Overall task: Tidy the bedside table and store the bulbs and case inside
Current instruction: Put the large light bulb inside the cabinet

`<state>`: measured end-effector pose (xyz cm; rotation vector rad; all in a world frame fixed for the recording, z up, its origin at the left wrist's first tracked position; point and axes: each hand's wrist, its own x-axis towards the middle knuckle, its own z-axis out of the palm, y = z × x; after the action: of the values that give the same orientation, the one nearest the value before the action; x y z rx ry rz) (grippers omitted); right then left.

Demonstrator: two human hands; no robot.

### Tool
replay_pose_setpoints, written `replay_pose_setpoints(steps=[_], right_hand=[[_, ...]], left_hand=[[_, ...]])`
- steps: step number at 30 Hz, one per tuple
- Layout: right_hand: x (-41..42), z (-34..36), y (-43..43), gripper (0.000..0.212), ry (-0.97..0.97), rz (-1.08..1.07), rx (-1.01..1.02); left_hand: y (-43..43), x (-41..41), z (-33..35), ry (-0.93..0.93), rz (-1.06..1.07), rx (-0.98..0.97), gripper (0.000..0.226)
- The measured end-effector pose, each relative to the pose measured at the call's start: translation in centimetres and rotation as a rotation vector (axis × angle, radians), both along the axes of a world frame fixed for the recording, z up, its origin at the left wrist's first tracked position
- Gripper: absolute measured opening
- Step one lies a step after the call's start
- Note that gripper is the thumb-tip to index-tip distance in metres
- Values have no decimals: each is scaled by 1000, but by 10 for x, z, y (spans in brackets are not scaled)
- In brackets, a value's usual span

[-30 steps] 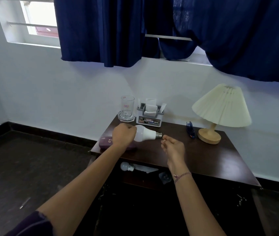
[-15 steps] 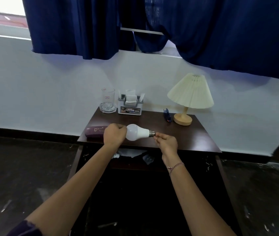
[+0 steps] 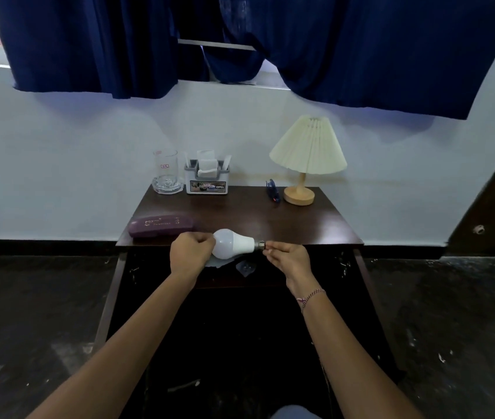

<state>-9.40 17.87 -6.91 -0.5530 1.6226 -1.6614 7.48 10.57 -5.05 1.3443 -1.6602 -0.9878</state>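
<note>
Bulb (image 3: 234, 244), white, is held lying sideways in front of the bedside table (image 3: 300, 225), at its near edge. Left hand (image 3: 191, 254) is closed around its round end; right hand (image 3: 289, 257) pinches the metal base with the fingertips. Purple case (image 3: 161, 226) lies on the table's left part, near the left hand.

A home bedroom: a dark wooden bedside table (image 3: 285, 219) stands against the white wall, bearing a pleated lamp (image 3: 307, 152), beneath navy curtains (image 3: 95, 40).
</note>
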Motion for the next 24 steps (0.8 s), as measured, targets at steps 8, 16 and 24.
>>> replay_pose_setpoints(steps=[8, 16, 24], right_hand=[[-16, -11, 19, 30, 1, 28, 30], [-38, -43, 6, 27, 23, 80, 141], [-75, -115, -20, 27, 31, -6, 228]], left_hand=[[13, -9, -26, -80, -1, 0, 29], [14, -27, -69, -92, 6, 22, 34], [-7, -69, -120, -111, -37, 102, 28]])
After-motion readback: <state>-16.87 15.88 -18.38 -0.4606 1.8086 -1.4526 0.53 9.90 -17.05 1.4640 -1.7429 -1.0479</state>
